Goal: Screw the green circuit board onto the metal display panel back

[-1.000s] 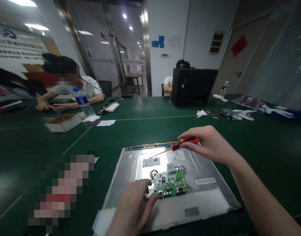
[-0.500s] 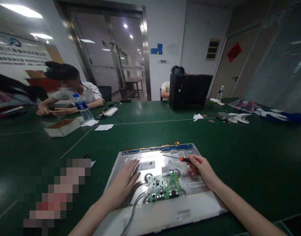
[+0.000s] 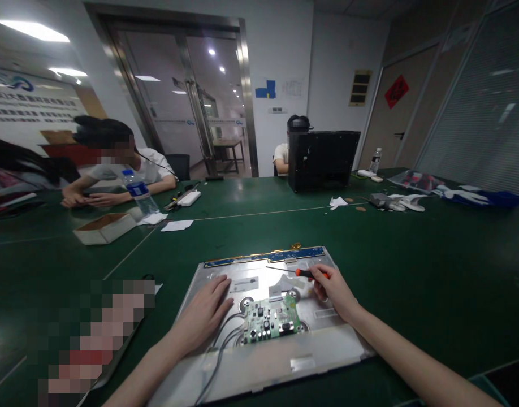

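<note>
From the head camera, a metal panel (image 3: pixel 327 345) lay flat on the green table (image 3: pixel 412 271), with a green circuit board (image 3: pixel 268 323) at its middle and grey cables (image 3: pixel 219 353) trailing toward the near edge. The left hand (image 3: pixel 204 316) rested flat on the panel, fingers spread and holding nothing, just left of the board. The right hand (image 3: pixel 333 288) pinched an orange-handled screwdriver (image 3: pixel 297 272), its shaft lying across the panel's far part. Farther off stood a water bottle (image 3: pixel 137 192), a cardboard box (image 3: pixel 104 227) and a black computer case (image 3: pixel 323 158); other people sat beyond.
</note>
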